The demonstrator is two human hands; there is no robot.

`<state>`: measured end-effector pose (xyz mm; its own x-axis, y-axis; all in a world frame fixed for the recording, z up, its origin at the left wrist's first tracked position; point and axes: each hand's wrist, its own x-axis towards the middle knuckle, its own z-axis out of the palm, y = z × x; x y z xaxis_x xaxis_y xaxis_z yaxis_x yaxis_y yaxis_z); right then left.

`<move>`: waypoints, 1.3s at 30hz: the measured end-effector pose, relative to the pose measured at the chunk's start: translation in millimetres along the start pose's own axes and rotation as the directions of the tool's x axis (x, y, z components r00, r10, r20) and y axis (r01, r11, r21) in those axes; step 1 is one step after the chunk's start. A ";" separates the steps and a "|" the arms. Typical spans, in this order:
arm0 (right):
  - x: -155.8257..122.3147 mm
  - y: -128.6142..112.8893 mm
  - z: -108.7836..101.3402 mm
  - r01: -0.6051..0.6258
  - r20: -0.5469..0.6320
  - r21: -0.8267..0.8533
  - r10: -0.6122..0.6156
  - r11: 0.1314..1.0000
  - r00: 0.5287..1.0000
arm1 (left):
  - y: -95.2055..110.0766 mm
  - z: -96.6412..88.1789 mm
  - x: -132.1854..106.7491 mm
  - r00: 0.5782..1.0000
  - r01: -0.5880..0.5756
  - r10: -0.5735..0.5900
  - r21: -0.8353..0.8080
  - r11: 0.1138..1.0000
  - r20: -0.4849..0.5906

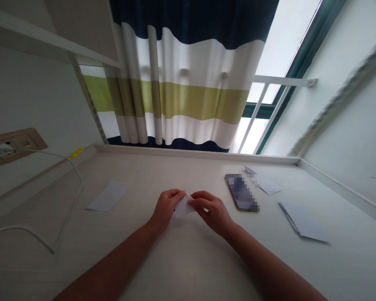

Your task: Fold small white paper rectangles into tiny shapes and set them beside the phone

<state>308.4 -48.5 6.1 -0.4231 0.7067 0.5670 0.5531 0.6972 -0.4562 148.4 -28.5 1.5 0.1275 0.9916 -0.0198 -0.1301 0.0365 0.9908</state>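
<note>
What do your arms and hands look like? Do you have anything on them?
The left arm and the right arm are bare, with no sleeves in view. The left hand and the right hand wear no gloves, and no ring, watch or bracelet shows. The fingers look slim, and each forearm narrows toward the wrist.

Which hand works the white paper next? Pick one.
Right, probably. The right hand has its fingers across the folded white paper, while the left hand grips its left end and could hold it steady.
</note>
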 end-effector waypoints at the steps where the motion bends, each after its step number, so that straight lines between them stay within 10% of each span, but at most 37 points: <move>1: 0.3 -0.1 -0.2 0.002 0.000 0.002 -0.002 1.000 1.000 | -0.1 -0.2 0.0 1.000 -0.002 0.002 0.004 1.000 0.000; 17: 2.4 -4.8 1.4 -0.068 -0.007 0.193 0.071 0.979 0.997 | 7.3 -0.4 -1.5 0.990 -0.101 0.121 0.237 0.966 -0.072; 29: 5.7 -7.5 13.5 -0.389 0.040 0.569 0.448 0.725 0.893 | 7.3 -0.6 -1.9 0.990 -0.107 0.132 0.321 0.941 -0.055; 39: 5.2 -6.6 15.9 -0.412 0.056 0.603 0.479 0.683 0.876 | 6.7 -0.4 -1.4 0.990 -0.100 0.126 0.307 0.947 -0.066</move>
<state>291.1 -47.5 1.1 -0.1458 0.9597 0.2402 0.1188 0.2580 -0.9588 147.0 -29.6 8.1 0.0445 0.9943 0.0968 0.1654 -0.1029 0.9808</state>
